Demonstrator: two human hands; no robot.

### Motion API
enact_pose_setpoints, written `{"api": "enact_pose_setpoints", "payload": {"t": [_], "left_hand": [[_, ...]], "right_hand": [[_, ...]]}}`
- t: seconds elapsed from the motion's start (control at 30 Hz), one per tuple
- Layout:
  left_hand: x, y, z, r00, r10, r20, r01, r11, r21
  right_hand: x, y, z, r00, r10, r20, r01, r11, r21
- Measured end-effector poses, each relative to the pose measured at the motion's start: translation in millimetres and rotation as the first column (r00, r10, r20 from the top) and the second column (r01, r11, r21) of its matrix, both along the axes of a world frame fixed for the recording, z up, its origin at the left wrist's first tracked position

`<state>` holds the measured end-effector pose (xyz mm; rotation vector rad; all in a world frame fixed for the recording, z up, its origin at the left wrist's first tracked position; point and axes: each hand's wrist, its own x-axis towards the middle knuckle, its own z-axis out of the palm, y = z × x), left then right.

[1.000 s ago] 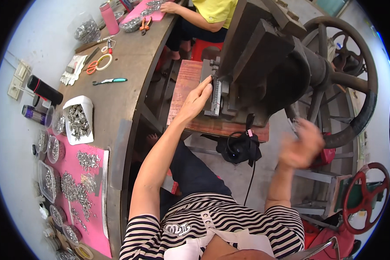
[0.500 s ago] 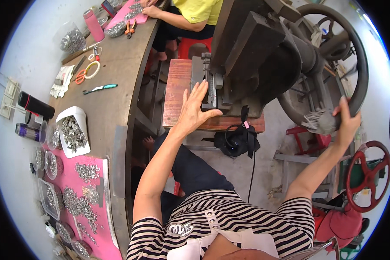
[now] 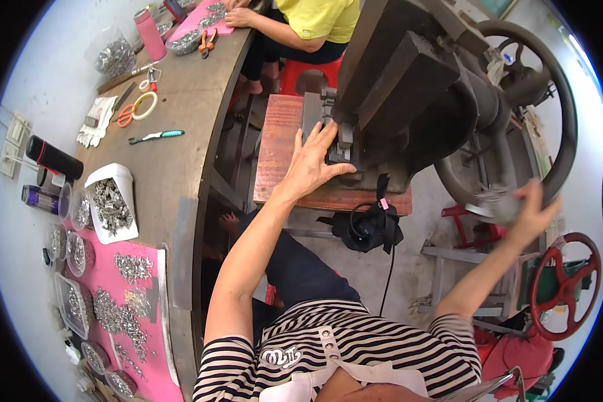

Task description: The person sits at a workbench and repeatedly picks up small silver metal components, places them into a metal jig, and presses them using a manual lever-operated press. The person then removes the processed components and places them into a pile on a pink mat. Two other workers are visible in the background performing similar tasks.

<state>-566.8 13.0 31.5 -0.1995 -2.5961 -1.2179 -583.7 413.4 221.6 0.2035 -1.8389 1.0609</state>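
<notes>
My left hand (image 3: pixel 313 161) lies with fingers stretched out and thumb apart against the small metal die block (image 3: pixel 345 136) at the foot of a dark iron hand press (image 3: pixel 409 100). Its fingertips touch the tooling; any small piece beneath them is hidden. To the right, my right hand (image 3: pixel 534 206) is at the lower rim of the press's large handwheel (image 3: pixel 571 127), fingers bent round it and blurred by motion. Close beside that hand, a grey cloth wrapping (image 3: pixel 497 204) covers part of the rim.
The press stands on a reddish wooden stand (image 3: pixel 279 144). At left, a workbench (image 3: pixel 177 127) carries a white tub (image 3: pixel 122 175) of metal pieces, a pink mat (image 3: pixel 155 335), scissors (image 3: pixel 125 115) and pliers (image 3: pixel 208 43). A person in yellow (image 3: pixel 321 23) sits at the far end. A black bag (image 3: pixel 365 231) hangs below the stand.
My right hand has moved down along with the handwheel's cloth-wrapped part. My left hand stays at the die, its fingers slightly further over the tooling. The whole view has shifted a little.
</notes>
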Motion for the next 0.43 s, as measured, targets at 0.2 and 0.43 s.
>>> {"api": "enact_pose_setpoints", "payload": {"t": [0.2,0.43], "left_hand": [[-6,5,-2,1.000,-0.007,-0.002,0.007,1.000,0.005],[-8,2,-10,0.997,0.040,-0.071,-0.047,0.994,-0.100]], "right_hand": [[-24,20,74,0.937,0.025,0.347,-0.089,0.981,0.170],[-112,-14,154,0.938,0.027,0.344,-0.195,0.865,0.463]]}}
